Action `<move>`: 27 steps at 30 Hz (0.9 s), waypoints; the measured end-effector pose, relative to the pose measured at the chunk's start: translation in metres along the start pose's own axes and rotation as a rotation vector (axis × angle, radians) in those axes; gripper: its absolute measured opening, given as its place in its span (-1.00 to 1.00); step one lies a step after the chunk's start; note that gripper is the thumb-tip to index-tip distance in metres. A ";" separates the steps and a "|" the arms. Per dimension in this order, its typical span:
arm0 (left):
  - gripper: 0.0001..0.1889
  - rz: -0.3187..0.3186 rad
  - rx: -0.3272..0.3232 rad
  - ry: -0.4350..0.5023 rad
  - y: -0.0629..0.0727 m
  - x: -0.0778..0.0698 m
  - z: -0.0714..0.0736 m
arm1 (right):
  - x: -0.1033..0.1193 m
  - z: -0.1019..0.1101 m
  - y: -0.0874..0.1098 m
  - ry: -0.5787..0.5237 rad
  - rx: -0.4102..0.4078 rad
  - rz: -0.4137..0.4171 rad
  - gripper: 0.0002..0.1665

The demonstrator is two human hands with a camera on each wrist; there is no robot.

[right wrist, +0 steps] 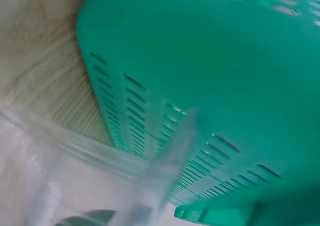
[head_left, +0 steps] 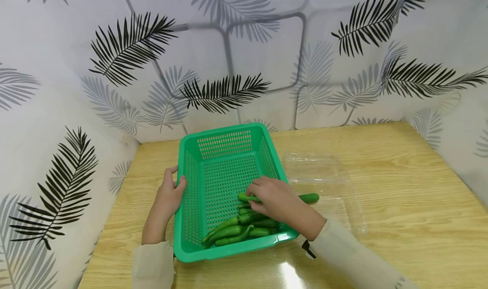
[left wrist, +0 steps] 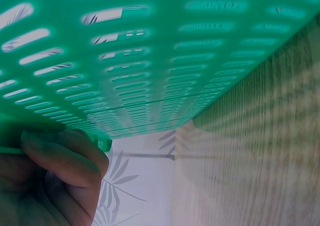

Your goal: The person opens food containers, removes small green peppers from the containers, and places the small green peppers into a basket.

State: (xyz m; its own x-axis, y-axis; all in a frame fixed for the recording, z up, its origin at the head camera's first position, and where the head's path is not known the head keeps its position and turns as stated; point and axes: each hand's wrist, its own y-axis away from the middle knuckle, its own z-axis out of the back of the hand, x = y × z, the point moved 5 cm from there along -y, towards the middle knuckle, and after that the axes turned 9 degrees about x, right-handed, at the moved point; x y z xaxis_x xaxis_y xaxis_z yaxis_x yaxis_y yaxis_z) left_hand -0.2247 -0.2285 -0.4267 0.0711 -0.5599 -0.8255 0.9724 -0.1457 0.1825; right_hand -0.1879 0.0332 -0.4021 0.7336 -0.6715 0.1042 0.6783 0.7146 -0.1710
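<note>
A green perforated plastic basket (head_left: 225, 253) stands on the table, with several green chili peppers (head_left: 228, 234) piled in its near right part. My left hand (head_left: 169, 198) grips the basket's left rim; in the left wrist view the curled fingers (left wrist: 70, 161) hold that rim. Over the basket's right side, my right hand (head_left: 272, 198) pinches a green chili pepper (head_left: 247, 197) above the pile. Right of the basket lies a clear plastic container (head_left: 335, 187), with a single green pepper (head_left: 309, 198) in it. The right wrist view shows the basket's outer wall (right wrist: 210, 70) but not the right fingers.
The wood-grain table (head_left: 411, 195) extends to the right of the clear container. A wall covering with a leaf pattern (head_left: 244, 60) rises behind and beside the table. The container's clear edge (right wrist: 90, 151) stands close against the basket.
</note>
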 end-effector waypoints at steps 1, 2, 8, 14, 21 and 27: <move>-0.39 -0.002 0.000 -0.001 0.000 0.000 0.000 | 0.001 0.002 0.002 -0.016 -0.016 0.006 -0.85; -0.38 -0.004 -0.001 -0.002 0.000 0.000 0.000 | 0.002 0.004 0.004 -0.029 -0.028 0.009 -0.85; -0.38 0.001 -0.001 -0.004 0.001 -0.002 0.001 | 0.003 0.023 0.015 -0.091 -0.092 -0.001 -0.82; -0.40 -0.002 -0.003 -0.001 0.001 -0.003 0.000 | -0.008 0.041 0.025 -0.107 -0.136 -0.080 -0.84; -0.41 -0.007 -0.003 -0.010 0.001 -0.003 0.000 | -0.036 0.044 0.045 -0.124 -0.180 -0.203 -0.88; -0.41 -0.005 -0.003 -0.009 0.001 -0.003 0.000 | -0.060 0.034 0.066 -0.139 -0.130 -0.299 -0.89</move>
State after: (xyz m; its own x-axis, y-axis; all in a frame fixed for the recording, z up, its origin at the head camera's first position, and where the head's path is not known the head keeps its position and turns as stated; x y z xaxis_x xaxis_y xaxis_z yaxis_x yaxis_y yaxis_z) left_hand -0.2240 -0.2272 -0.4244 0.0638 -0.5667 -0.8215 0.9733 -0.1466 0.1767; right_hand -0.1859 0.1268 -0.3863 0.5079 -0.8079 0.2990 0.8597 0.4536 -0.2349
